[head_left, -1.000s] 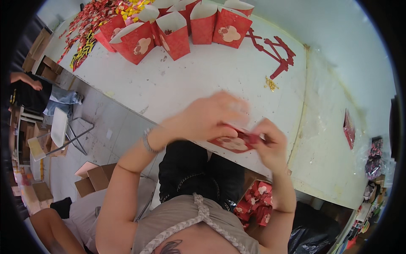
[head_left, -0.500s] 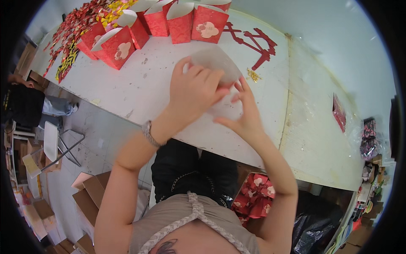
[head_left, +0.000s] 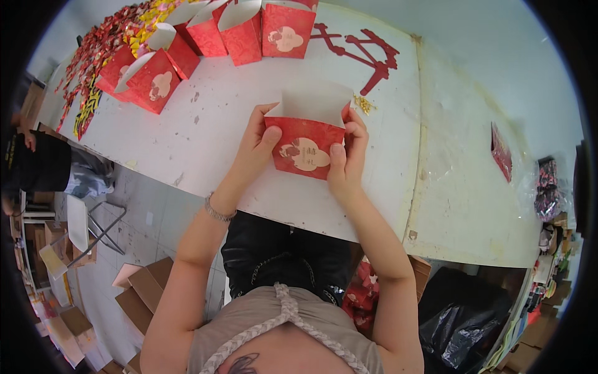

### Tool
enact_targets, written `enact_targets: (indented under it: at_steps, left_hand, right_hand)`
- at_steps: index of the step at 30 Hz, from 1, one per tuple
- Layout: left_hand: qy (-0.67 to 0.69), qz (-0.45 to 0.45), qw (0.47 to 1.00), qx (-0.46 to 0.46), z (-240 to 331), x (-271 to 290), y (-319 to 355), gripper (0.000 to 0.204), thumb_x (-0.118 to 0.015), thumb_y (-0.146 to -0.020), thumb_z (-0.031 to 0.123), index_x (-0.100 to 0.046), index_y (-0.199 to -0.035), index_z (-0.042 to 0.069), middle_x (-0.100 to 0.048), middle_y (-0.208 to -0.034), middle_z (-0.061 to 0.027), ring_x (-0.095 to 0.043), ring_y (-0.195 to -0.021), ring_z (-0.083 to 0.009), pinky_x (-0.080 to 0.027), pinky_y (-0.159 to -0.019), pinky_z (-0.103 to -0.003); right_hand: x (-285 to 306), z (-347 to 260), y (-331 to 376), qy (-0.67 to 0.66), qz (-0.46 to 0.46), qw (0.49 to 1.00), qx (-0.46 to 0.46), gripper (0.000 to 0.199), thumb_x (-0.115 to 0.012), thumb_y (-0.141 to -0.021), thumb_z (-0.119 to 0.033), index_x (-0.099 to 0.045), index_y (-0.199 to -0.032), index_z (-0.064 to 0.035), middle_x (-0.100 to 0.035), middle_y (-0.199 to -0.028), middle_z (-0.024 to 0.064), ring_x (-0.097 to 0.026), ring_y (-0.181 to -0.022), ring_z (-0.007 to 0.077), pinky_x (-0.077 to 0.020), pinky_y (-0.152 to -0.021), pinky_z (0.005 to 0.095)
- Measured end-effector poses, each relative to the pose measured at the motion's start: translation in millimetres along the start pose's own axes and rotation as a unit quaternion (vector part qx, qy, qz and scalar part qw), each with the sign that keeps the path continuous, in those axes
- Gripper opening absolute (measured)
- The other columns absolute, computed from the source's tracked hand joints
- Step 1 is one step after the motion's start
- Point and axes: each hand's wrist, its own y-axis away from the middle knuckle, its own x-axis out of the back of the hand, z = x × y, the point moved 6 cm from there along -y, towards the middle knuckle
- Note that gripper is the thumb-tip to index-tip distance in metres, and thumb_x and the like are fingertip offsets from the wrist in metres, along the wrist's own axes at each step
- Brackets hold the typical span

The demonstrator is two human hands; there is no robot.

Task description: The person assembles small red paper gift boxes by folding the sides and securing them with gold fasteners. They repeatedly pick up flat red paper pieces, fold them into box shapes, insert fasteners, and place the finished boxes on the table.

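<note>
Between my hands is a red paper gift box (head_left: 302, 149), its top spread wide and its white inside showing. A pale flower-shaped patch faces me from its front. My left hand (head_left: 256, 138) grips the left side, thumb on the front panel. On the opposite side my right hand (head_left: 349, 149) grips it the same way. Just beyond the right hand lie small gold pieces (head_left: 364, 105) on the table. Flat dark red strips (head_left: 377, 62) rest farther back.
Several red boxes (head_left: 288, 37) stand open along the white table's (head_left: 205, 137) far side, beside a heap of wrapped sweets (head_left: 115, 43). Below the table are a black plastic bag (head_left: 464, 311) and more red boxes (head_left: 360, 290). Leftward are a folding chair (head_left: 78, 224) and another person (head_left: 37, 156).
The blurred pale piece in my hands now shows as a spread red box with its front toward me. My left hand has moved from over it to its left side.
</note>
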Motion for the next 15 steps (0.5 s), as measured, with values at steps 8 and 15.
enact_targets:
  at_steps: [8, 15]
  left_hand:
    - [-0.041, 0.174, 0.981, 0.081, 18, -11, 12, 0.023, -0.069, -0.083, 0.015, -0.056, -0.07, 0.001, -0.047, -0.07, 0.0032, -0.038, -0.061, -0.0049, -0.034, -0.055, -0.021]
    - [-0.108, 0.142, 0.976, 0.124, 11, -15, 20, 0.019, -0.067, -0.084, 0.015, -0.056, -0.082, 0.0, -0.054, -0.074, 0.0014, -0.046, -0.065, -0.0049, -0.04, -0.058, -0.021]
  right_hand:
    - [10, -10, 0, 0.1, 0.0, 0.991, -0.083, 0.02, -0.051, -0.092, -0.012, -0.056, -0.104, 0.0024, -0.058, -0.099, 0.0136, -0.054, -0.089, 0.017, -0.0424, -0.078, 0.0285]
    - [-1, 10, -6, -0.089, -0.01, 0.942, -0.324, 0.02, -0.056, -0.09, -0.011, -0.053, -0.106, 0.0006, -0.062, -0.09, 0.0052, -0.055, -0.081, 0.0079, -0.0449, -0.072, 0.0228]
